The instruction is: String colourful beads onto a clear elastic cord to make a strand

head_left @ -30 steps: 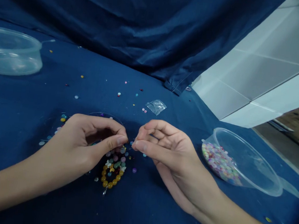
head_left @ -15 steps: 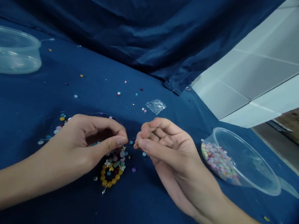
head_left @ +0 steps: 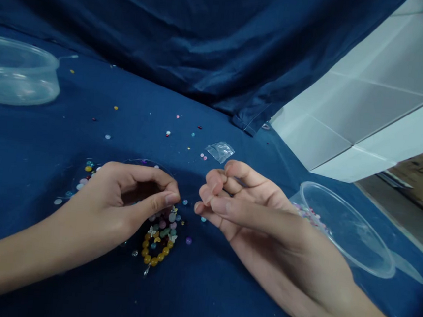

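The left hand [head_left: 118,204] hovers just above a bead strand [head_left: 157,245] on the blue cloth [head_left: 38,276], and the right hand [head_left: 251,206] sits just beside it. Both hands' fingers [head_left: 171,199] are pinched almost shut; whether they hold anything fine is impossible to tell. A clear tub [head_left: 349,230] of beads lies past the right hand.

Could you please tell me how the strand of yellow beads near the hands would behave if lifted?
It would probably hang floppy, since the beaded strand lies in a loose curve on the blue cloth. The smooth round beads look apt to roll if freed, like the loose beads nearby.
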Tool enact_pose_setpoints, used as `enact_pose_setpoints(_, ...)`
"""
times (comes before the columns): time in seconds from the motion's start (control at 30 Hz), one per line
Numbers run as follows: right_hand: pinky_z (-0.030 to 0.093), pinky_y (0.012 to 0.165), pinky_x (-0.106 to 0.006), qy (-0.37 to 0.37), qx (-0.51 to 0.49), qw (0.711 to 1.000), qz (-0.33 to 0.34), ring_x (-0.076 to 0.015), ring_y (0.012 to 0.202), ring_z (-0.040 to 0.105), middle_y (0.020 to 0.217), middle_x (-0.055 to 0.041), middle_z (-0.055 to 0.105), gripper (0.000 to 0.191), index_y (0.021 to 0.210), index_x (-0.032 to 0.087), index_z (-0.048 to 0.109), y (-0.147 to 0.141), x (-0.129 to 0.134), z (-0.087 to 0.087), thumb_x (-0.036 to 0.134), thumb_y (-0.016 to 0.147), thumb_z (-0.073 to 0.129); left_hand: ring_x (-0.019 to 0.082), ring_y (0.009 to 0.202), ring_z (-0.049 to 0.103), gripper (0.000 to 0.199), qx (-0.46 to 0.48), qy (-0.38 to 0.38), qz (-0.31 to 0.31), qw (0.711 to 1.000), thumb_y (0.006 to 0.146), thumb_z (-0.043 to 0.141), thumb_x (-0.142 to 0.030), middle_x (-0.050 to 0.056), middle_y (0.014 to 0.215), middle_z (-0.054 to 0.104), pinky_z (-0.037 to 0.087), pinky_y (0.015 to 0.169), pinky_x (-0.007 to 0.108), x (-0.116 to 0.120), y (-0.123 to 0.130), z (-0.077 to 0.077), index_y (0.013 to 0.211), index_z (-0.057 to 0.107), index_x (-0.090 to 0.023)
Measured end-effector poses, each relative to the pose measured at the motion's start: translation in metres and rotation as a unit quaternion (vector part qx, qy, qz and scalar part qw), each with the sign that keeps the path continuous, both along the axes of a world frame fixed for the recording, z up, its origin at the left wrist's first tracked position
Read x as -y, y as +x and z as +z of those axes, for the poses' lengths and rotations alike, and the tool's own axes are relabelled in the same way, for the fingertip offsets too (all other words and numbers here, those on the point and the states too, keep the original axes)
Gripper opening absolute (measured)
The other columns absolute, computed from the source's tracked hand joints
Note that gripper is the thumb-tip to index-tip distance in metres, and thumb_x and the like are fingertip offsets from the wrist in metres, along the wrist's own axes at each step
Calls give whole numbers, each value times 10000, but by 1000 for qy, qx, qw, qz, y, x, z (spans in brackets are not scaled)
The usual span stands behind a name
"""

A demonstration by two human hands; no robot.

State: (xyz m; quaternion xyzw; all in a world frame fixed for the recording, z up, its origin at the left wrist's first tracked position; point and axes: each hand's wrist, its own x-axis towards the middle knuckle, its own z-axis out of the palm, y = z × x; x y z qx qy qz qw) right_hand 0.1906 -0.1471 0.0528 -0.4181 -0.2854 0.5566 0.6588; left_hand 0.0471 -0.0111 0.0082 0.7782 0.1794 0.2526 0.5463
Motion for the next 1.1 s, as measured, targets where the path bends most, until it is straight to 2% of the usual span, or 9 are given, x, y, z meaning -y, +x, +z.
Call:
enact_pose_setpoints(0.13, 503, 869, -208, 6, 13, 1000, -7, -102, 883, 599, 950, -3, 607, 288, 969, 202, 635, 0, 0, 2, 13, 774, 729, 98, 607, 623, 140, -1, 3, -6, 1000, 866, 626, -318, -40, 705, 706, 484, 531, 99, 0, 0, 1, 814, 736, -249)
enact_pose_setpoints(0.27, 505, 853, -204, 16, 22, 999, -19, -96, 866, 594, 931, -4, 614, 280, 963, 204, 638, 0, -2, -2, 7, 784, 723, 92, 623, 625, 130, -3, 2, -3, 1000, 870, 634, -329, -45, 720, 708, 480, 538, 89, 1, -1, 0, 852, 744, -261)
enact_pose_setpoints(0.4, 507, 838, -197, 14, 12, 999, -31, -91, 845, 597, 909, -2, 619, 268, 936, 196, 643, -2, -4, -5, 8, 771, 738, 76, 605, 612, 128, 1, -3, -16, 1000, 873, 629, -304, -56, 696, 689, 466, 530, 72, 1, -1, 0, 808, 731, -259)
enact_pose_setpoints(0.77, 505, 868, -180, 30, -53, 998, -27, -73, 860, 627, 889, 16, 628, 281, 925, 195, 656, -8, -5, -10, -34, 776, 717, 122, 696, 593, 160, -35, -61, -38, 997, 886, 644, -347, -23, 762, 683, 467, 602, 175, 5, -3, 3, 883, 717, -204)
enact_pose_setpoints(1.1, 503, 865, -187, 22, -45, 998, -39, -88, 861, 624, 867, 21, 628, 265, 903, 202, 665, -6, -7, -13, -25, 777, 720, 148, 709, 647, 125, -20, -40, -32, 998, 866, 654, -338, -18, 793, 722, 467, 548, 177, 3, -2, -2, 846, 732, -243)
